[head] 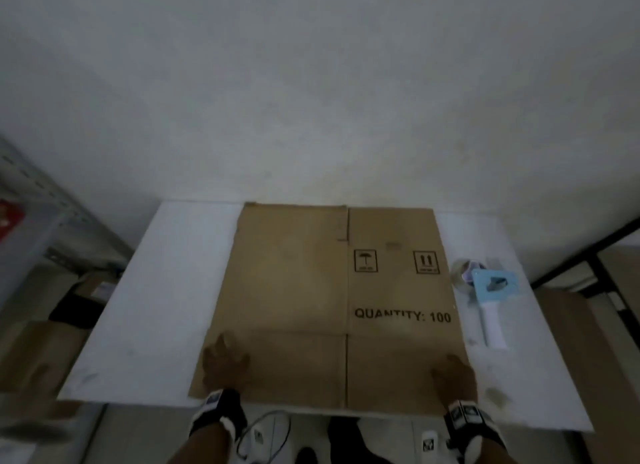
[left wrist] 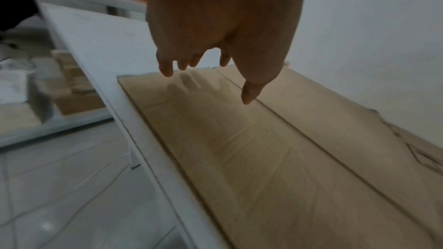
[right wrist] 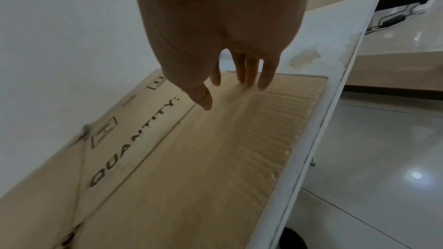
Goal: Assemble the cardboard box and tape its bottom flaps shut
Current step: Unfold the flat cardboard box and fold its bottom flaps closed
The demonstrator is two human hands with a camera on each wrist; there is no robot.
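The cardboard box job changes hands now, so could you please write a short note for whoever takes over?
Left hand: open, fingers spread over the box's near left corner, holding nothing.
Right hand: open, over the near right corner, holding nothing. Contact with the cardboard is unclear for both hands.
Cardboard box: folded flat on the white table, printed side up.
Tape dispenser: lying on the table to the right of the box, untouched.
Done: nothing yet.
Left: open the box into shape, fold the bottom flaps, tape them shut.

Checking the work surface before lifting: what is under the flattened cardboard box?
The white table lies under the flattened cardboard box. Whatever else lies beneath is covered by the cardboard.
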